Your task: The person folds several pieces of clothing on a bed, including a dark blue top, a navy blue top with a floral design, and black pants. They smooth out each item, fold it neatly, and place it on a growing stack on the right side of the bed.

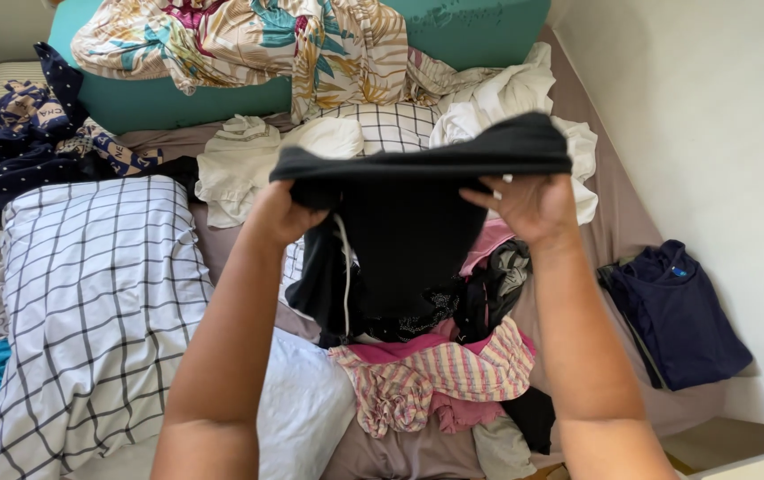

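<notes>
I hold a black garment (pixel 408 222) up in front of me over a bed. My left hand (pixel 277 212) grips its left upper edge and my right hand (pixel 528 204) grips its right upper edge. The top edge is stretched between both hands and the cloth hangs down from it, with a white cord dangling on its left side. Below it lies a heap of clothes with a pink striped piece (pixel 435 373) on top.
A white checked pillow (pixel 97 302) lies at the left. White clothes (pixel 506 98) and a floral sheet (pixel 248 40) are piled behind. A folded navy garment (pixel 675 311) rests at the right by the wall. Dark patterned clothes (pixel 35 133) sit at the far left.
</notes>
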